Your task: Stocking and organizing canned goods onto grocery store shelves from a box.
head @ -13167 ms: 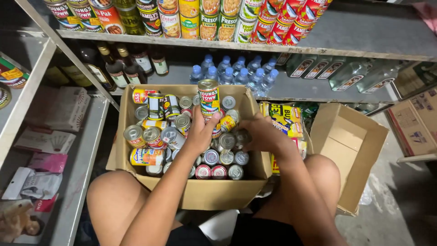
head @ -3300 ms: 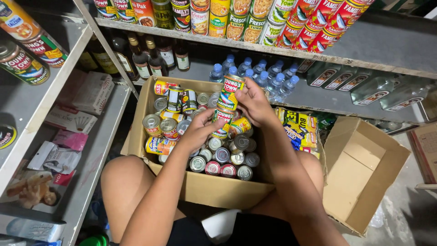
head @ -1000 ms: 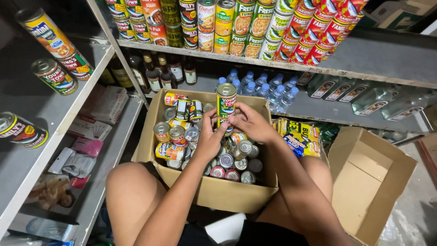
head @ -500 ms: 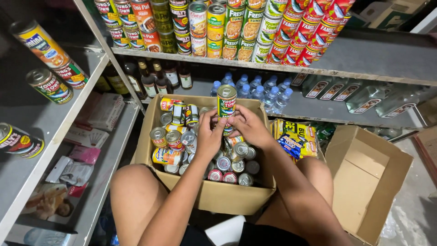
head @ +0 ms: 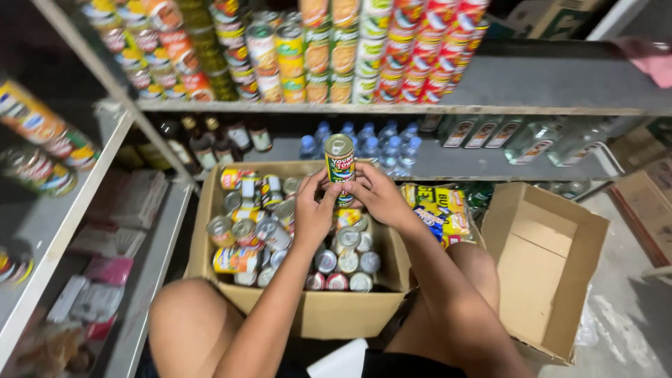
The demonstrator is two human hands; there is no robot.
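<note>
Between shop shelves (head: 434, 108), concrete floor (head: 623, 308)

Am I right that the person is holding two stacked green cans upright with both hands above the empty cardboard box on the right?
Not quite. The head view shows both the left hand and right hand holding the stacked green cans upright above the can-filled box between the knees; the empty box sits apart, to the right.
</note>
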